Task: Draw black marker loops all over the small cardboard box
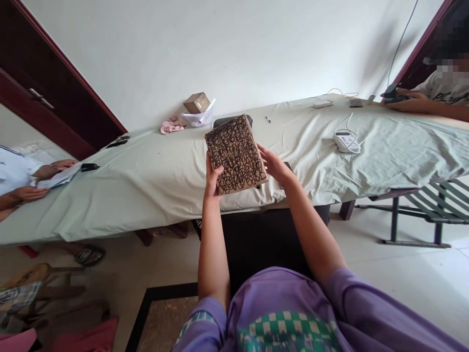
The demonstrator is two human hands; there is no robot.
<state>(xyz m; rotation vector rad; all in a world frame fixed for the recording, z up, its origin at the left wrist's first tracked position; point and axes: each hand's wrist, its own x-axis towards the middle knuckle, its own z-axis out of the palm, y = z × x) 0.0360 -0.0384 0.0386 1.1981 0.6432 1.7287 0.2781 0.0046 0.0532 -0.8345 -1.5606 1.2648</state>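
**I hold the scribbled board [236,154] above the table [146,181]**

My left hand [212,182] clamps the board's lower left edge, fingers curled over its face. My right hand [274,165] grips its right edge. The board hangs tilted over the table's near edge. A white device [346,141] lies towards the right end.

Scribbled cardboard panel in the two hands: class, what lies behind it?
A black object peeks above the cardboard panel, lying on the cloth-covered table. Most of it is hidden, so it cannot be identified. Left hand and right hand grip its sides.
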